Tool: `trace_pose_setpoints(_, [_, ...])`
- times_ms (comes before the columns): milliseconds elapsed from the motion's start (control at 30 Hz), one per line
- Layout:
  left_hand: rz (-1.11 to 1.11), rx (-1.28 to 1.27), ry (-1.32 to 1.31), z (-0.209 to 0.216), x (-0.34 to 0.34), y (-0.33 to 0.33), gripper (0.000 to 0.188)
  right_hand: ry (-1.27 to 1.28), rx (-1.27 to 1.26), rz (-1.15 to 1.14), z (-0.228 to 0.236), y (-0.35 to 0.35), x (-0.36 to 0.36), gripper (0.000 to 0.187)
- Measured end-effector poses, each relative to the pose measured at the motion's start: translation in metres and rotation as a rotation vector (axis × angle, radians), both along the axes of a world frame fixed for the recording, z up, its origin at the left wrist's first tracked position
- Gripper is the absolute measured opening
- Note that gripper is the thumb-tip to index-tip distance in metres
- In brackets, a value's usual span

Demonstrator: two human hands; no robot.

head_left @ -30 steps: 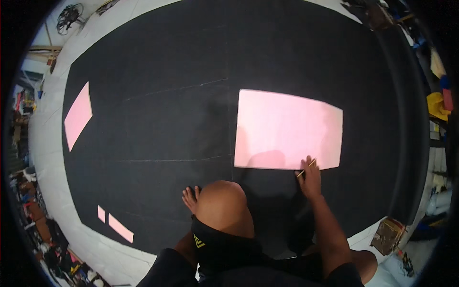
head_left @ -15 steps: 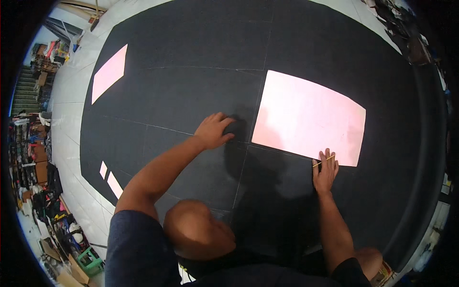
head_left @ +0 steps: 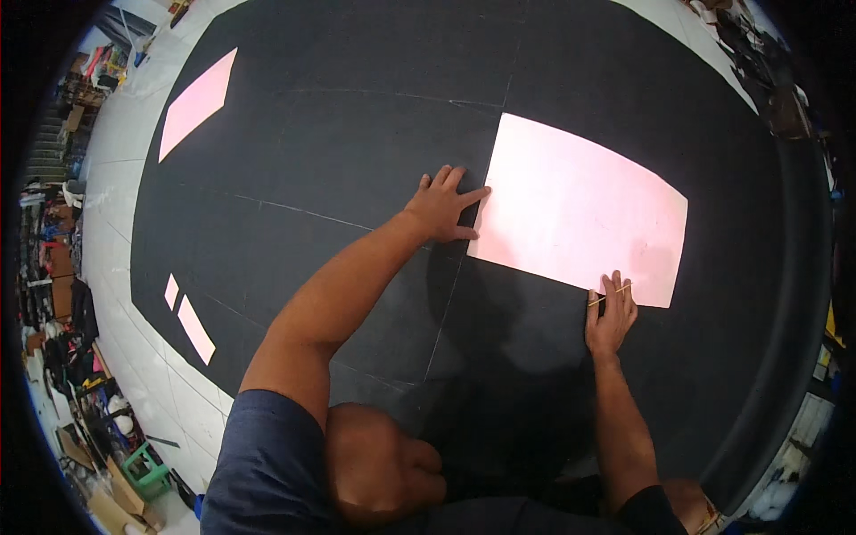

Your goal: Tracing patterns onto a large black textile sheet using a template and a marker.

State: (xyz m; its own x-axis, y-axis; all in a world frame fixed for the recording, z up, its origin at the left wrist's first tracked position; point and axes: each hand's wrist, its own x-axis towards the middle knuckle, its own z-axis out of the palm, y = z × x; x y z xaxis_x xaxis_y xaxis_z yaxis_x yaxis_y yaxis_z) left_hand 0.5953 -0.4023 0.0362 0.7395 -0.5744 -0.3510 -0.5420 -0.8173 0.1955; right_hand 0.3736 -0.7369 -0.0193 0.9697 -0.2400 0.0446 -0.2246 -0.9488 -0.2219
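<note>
A large pale pink rectangular sheet (head_left: 580, 201) lies flat on black material (head_left: 348, 160) marked with thin pale lines. My left hand (head_left: 443, 208) is open at the sheet's left edge, fingers spread, with two fingertips touching that edge. At the lower right edge, my right hand (head_left: 611, 321) rests with its fingertips on the sheet. A thin yellowish stick (head_left: 622, 287) is tucked across the right hand's fingers; whether it is a pencil I cannot tell.
A smaller pink piece (head_left: 198, 105) lies at the far left, with two narrow pink strips (head_left: 196, 330) nearer me. White tiled floor (head_left: 111, 201) borders the black material. Its right side forms a long roll (head_left: 785, 348). A green stool (head_left: 145, 471) and clutter stand at left.
My left hand has moved right and away from me, from the bare black material to the sheet's left edge. My right hand stays at the lower edge. The view has shifted slightly.
</note>
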Motion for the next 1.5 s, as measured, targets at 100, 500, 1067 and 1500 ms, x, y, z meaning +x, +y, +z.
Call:
trace_pose_setpoints(100, [0.02, 0.029, 0.048, 0.009, 0.004, -0.008, 0.09, -0.035, 0.021, 0.016, -0.001, 0.0, 0.0, 0.043])
trace_pose_setpoints(500, [0.028, -0.039, 0.03, -0.004, -0.001, 0.003, 0.096, -0.065, 0.001, 0.044, -0.006, 0.0, -0.001, 0.037])
trace_pose_setpoints(1067, [0.054, -0.127, 0.07, 0.0, 0.006, 0.0, 0.094, -0.045, 0.158, 0.107, 0.01, 0.046, -0.023, 0.045])
trace_pose_setpoints(1500, [0.064, -0.121, 0.082, -0.002, 0.004, -0.003, 0.095, -0.014, 0.162, 0.062, 0.015, 0.045, -0.024, 0.046])
